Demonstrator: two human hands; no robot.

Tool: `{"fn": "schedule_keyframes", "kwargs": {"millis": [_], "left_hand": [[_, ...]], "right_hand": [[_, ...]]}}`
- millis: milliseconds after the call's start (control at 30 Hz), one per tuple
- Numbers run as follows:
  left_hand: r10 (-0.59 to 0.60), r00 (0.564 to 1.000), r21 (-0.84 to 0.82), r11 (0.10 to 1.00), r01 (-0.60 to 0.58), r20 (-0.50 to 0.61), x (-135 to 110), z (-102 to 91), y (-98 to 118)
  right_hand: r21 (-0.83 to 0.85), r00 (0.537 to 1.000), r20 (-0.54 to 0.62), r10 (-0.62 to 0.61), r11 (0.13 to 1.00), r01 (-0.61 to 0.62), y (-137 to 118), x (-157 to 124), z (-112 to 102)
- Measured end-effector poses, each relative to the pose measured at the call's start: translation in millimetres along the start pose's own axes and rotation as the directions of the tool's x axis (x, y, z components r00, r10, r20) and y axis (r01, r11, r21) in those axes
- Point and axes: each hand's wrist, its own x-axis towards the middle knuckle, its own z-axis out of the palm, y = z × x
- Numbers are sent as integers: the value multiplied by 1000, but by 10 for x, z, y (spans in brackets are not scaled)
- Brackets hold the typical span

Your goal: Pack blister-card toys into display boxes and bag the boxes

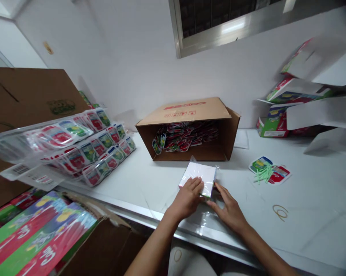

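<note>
A small white packet (200,174) in clear plastic wrap lies on the white table (305,214) near its front edge. My left hand (187,197) rests flat on the packet's near left corner, fingers stretched over it. My right hand (228,209) lies just to the right, its fingers extended and touching the packet's near right edge and the loose plastic. Neither hand is closed round anything.
An open cardboard box (190,128) on its side holds several coloured cards. Stacked clear trays of wrapped items (83,149) sit at the left, printed cartons (35,234) below them. Folded cartons (299,99) pile at the right. Two cards with green ties (269,172) and rubber bands (280,211) lie on the table.
</note>
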Motion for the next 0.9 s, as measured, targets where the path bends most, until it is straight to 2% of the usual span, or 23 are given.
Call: {"fn": "schedule_keyframes", "kwargs": {"millis": [100,200,367,433,533,600,667,733,900], "left_hand": [[-46,994,-16,999,44,-102,-1,13,19],[-148,967,-8,989,150,-209,41,134,75],[-288,914,14,952,305,-286,133,265,238],[-317,904,26,941,339,-287,142,247,298],[-333,904,42,933,356,-268,98,167,322],[-422,881,35,898,438,-213,35,111,288],[-551,826,-12,833,554,-123,-32,80,234],[-631,773,-77,775,627,-68,-80,77,187],[-720,685,-169,693,701,-110,-101,81,142]], "right_hand": [[-205,992,-15,-128,971,123,-39,-54,-33],[-349,978,-17,-209,918,190,-56,22,-149],[-475,948,46,-315,828,298,-76,46,-325],[-462,956,27,-292,845,271,-60,38,-331],[-462,989,-43,-144,880,108,-14,79,-283],[-517,998,-7,-55,855,44,13,140,-241],[-585,994,110,-22,807,82,26,205,-212],[-613,978,207,-28,775,152,23,252,-200],[-621,972,222,-77,757,202,-6,249,-205]]}}
